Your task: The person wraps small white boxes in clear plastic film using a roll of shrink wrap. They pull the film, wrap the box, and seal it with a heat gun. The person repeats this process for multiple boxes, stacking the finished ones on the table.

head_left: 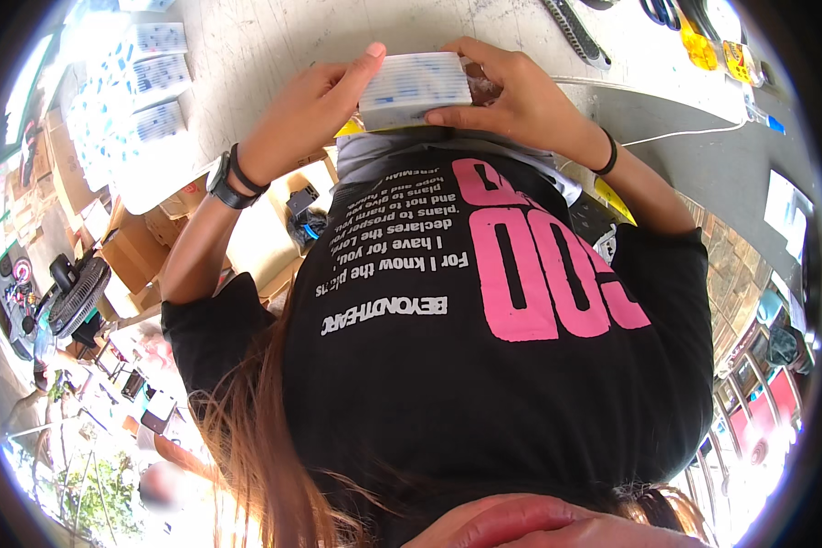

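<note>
A block of tightly stacked, thin white layers with blue marks (pixel 418 79) is held between both hands at the near edge of the pale worktable (pixel 281 31). My left hand (pixel 322 103) grips its left end, thumb along the upper left corner. At the right end, my right hand (pixel 514 96) has its thumb on the near side and its fingers at the far corner. Something clear and shiny, perhaps plastic, shows inside that hand's curl. Similar stacks (pixel 161 75) stand on the left of the table, among small blue-and-white pieces (pixel 99 109) blurred by glare.
A long black slotted tool (pixel 575 31) lies beyond my right hand. Farther right are a yellow bottle (pixel 699 48) and a clear bottle with a blue cap (pixel 775 125). A white cable (pixel 685 133) crosses the right side. Cardboard boxes (pixel 133 250) and a black fan (pixel 79 294) stand lower left.
</note>
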The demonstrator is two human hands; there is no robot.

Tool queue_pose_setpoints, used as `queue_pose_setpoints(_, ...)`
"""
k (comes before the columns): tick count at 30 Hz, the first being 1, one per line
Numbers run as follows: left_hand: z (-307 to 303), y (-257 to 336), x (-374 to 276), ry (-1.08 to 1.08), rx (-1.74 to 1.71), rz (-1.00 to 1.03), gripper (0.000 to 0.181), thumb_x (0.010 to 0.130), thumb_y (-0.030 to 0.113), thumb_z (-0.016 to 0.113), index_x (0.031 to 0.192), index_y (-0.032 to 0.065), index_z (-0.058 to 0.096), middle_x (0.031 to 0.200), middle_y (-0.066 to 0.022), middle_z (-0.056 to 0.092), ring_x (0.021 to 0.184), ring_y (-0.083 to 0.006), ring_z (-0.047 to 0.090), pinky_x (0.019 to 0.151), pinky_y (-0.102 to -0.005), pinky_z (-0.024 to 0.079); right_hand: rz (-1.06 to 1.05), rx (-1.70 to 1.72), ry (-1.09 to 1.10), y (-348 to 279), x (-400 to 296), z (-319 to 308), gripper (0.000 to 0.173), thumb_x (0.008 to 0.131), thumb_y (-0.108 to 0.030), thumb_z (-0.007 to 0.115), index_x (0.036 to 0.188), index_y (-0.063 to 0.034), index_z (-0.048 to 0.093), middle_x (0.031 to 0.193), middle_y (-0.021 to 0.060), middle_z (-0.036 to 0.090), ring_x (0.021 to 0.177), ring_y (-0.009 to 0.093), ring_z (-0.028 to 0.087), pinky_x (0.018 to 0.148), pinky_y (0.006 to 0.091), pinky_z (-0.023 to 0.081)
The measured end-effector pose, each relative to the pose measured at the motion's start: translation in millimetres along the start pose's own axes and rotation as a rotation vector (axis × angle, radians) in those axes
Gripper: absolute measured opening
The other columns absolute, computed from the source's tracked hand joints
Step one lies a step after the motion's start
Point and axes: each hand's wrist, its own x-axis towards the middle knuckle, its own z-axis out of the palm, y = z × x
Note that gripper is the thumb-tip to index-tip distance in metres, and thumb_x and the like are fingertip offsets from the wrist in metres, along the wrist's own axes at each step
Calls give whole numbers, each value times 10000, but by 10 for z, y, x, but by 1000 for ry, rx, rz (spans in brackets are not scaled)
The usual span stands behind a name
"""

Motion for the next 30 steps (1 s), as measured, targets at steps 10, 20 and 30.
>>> queue_pose_setpoints(10,430,-194,-175,709,919,786,954,771,708,677,1470,76,526,1342,-98,585,1172,-273,612,985,-411,490,258,128,-233,-23,73,-165,599,916,-463,766,1258,15,648,933,52,672,837,115,643,747,248,500)
queue_pose_setpoints(20,950,-210,60,722,884,776,828,714,745,750,1148,51,625,1035,-75,653,975,-305,650,873,-414,537,504,369,-249,-63,-102,-59,702,924,-570,705,1233,60,662,895,66,645,764,125,543,696,296,475)
queue_pose_setpoints(30,947,-21,-12,282,401,561,826,663,706,840,1032,-7,644,895,-180,723,798,-384,722,720,-459,571,-9,28,-35,127,-459,-3,390,1019,-363,664,1157,-2,712,749,55,614,670,137,544,643,305,466)
